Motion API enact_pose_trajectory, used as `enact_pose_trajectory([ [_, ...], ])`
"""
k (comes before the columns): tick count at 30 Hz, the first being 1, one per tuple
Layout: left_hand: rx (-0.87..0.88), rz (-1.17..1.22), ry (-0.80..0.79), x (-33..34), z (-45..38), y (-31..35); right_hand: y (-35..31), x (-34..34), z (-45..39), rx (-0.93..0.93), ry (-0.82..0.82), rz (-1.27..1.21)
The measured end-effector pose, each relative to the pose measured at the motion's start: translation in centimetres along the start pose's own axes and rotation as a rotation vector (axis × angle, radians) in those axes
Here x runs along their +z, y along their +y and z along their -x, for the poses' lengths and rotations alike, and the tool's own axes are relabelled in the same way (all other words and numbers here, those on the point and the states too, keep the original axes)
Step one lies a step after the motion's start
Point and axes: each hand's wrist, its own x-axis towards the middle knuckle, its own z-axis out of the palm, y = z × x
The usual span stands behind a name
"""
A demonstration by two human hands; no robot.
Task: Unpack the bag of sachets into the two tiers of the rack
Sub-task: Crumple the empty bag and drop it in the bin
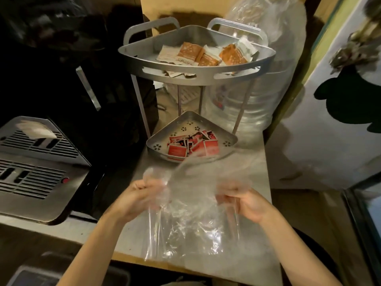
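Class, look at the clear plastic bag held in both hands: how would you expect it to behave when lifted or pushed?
The clear plastic bag probably flops: it hangs creased between the left hand and right hand. It looks thin and seems empty, so likely very light. A push would probably crumple it, not slide it across the counter.

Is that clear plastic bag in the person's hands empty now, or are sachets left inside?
Empty, as far as it shows: the clear bag held by the left hand and right hand is see-through, with no sachets visible inside.
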Motion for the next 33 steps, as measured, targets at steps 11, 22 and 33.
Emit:
enact_pose_trajectory([
  [11, -0.042, -0.573, -0.126, 0.7, -0.2, 2.0, -2.3, -1.8, -0.1, 0.084, -0.198, 0.764],
  [22, 0.084, -0.741, -0.275, 3.8, -0.6, 4.9, -6.1, 3.6, -0.4, 0.001, -0.299, 1.037],
  [33, 0.099, -0.556, -0.026, 4.6, 2.6, 1.9, -3.8, 2.4, -0.7, 0.184, -0.403, 0.956],
])
